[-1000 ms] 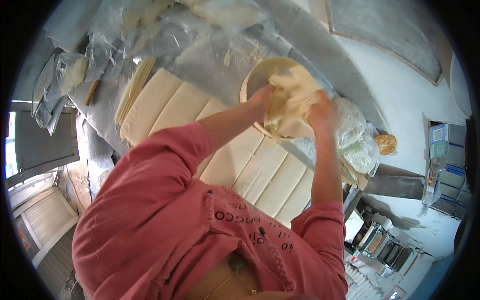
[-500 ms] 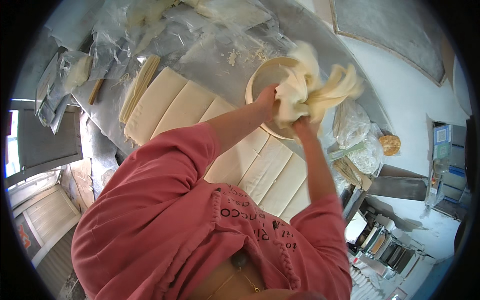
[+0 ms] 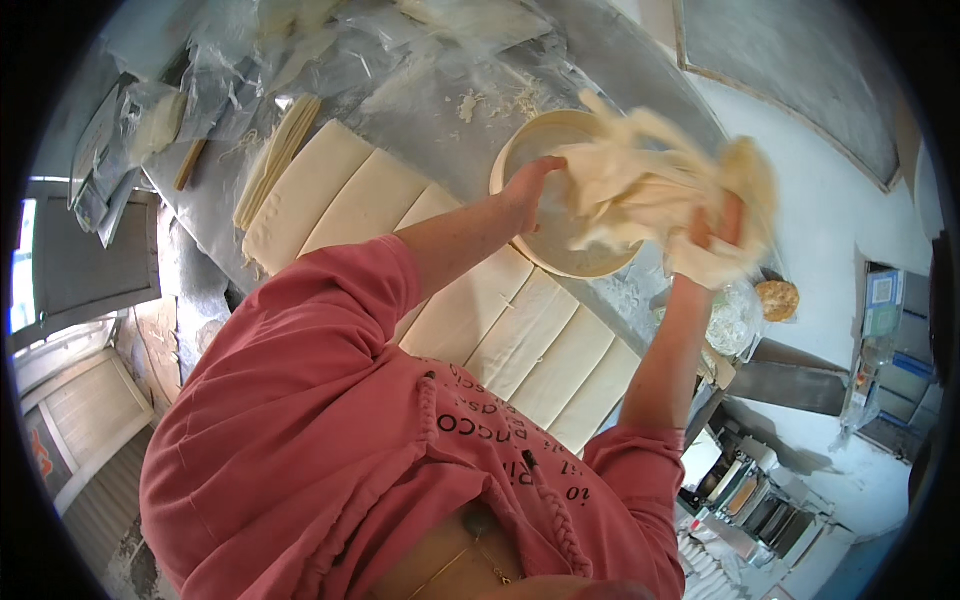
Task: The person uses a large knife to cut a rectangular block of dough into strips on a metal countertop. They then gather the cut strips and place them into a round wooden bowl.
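Observation:
My left hand [image 3: 524, 195] is at the left of a round, shallow pale-rimmed container [image 3: 550, 260], its fingers and thumb apart, fingertips at the edge of thin, pale dough sheets [image 3: 640, 195]. My right hand [image 3: 715, 225] is closed in those sheets at the container's right, with dough draped over and around its fingers. The loose sheets are blurred, bunched and partly hang beyond the rim. Beside and below the container lie rows of flat cream dough slabs [image 3: 545, 345], partly hidden behind my left arm.
Clear plastic bags [image 3: 230, 50] cover the back left of the grey worktop [image 3: 420, 110], near stacked pale strips [image 3: 275, 160]. At the right are a bag of white noodles [image 3: 730, 325], a round golden item [image 3: 777, 300] and a metal machine [image 3: 760, 500].
The bunched dough has been tossed and shifted rightward. My right hand has moved right and up with it; my left hand stays near the container's left side, its fingers now more spread.

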Demonstrator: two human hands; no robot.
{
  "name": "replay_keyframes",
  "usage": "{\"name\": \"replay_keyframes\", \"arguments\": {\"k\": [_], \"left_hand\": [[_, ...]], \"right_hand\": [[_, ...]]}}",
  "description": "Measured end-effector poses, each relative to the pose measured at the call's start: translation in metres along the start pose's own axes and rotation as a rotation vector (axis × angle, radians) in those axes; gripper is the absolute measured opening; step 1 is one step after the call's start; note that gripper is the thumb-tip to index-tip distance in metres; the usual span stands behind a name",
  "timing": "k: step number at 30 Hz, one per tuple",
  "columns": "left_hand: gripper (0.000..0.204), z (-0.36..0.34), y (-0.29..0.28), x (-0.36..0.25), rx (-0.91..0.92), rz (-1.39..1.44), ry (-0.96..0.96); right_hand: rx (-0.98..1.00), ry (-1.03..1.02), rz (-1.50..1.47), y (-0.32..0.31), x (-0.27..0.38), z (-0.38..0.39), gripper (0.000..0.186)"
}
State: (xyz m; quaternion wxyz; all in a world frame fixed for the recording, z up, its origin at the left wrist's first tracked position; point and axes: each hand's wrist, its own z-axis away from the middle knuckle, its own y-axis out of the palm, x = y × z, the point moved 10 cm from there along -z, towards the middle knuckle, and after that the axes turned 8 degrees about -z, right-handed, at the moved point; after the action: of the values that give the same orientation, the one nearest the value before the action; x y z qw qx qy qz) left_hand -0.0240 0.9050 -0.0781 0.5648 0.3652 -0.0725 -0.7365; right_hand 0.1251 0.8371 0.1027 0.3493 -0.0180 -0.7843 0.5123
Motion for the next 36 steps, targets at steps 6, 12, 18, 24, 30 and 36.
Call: {"name": "replay_keyframes", "arguments": {"k": [6, 12, 18, 24, 30, 36], "left_hand": [[0.058, -0.047, 0.027, 0.020, 0.270, 0.109, 0.020], [0.032, -0.038, -0.014, 0.027, -0.141, -0.023, -0.046], [0.034, 0.006, -0.043, -0.078, -0.759, -1.256, 0.870], [0.038, -0.091, -0.069, -0.049, -0.291, -1.664, 0.273], [0.049, -0.012, 0.029, -0.145, -0.418, -1.145, 0.786], [0.061, 0.115, 0.140, -0.098, -0.339, -1.744, 2.042]], "right_hand": [[0.310, -0.269, 0.460, 0.113, -0.045, 0.036, 0.028], [-0.053, -0.252, 0.044, 0.050, -0.021, 0.033, 0.029], [0.193, 0.175, 0.250, 0.081, -0.097, 0.032, 0.040], [-0.299, 0.273, -0.754, -0.086, -0.037, 0.008, 0.031], [-0.507, 0.054, -0.810, -0.213, 0.003, 0.045, 0.025], [-0.602, 0.155, -0.682, -0.242, -0.008, 0.094, 0.026]]}}
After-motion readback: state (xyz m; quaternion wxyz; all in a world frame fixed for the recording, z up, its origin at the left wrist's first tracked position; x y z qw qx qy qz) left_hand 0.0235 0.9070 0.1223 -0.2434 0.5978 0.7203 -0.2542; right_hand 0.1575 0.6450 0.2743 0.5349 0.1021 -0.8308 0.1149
